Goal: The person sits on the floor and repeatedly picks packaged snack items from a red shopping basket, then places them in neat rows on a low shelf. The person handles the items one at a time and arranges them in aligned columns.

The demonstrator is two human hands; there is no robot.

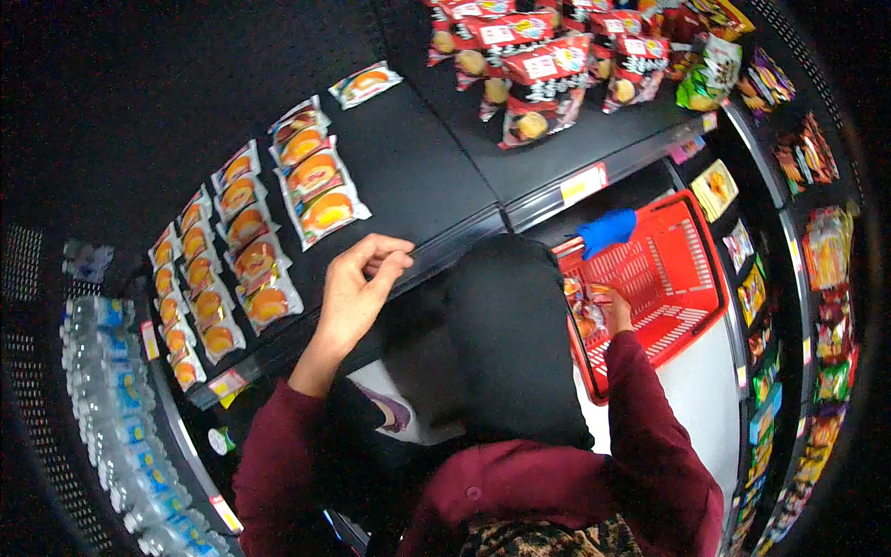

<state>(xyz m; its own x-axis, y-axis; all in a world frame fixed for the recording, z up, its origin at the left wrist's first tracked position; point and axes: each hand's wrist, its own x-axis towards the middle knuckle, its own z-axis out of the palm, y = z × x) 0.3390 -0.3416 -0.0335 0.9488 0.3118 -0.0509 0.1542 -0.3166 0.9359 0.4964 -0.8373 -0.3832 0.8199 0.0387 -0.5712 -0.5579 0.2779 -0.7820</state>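
My left hand [355, 289] is over the front edge of a black shelf [411, 167], its fingers curled in towards the thumb and nothing visible between them. Just beyond it on the shelf, packaged round buns [327, 212] in clear and white wrappers stand in several rows. My right hand [618, 313] reaches into a red plastic shopping basket [686, 278], with its fingers on a small wrapped packet [597, 292]. Other wrapped packets [587, 322] lie beside it in the basket. A blue cloth or glove [607, 233] hangs at the basket's handle.
Red snack bags [546, 83] crowd the shelf at the upper right. Bottled water [132, 411] fills the left side. More packaged snacks [828, 257] line the right-hand shelves. A knee in dark cloth [515, 334] rises between my arms, with pale floor [703, 390] beyond the basket.
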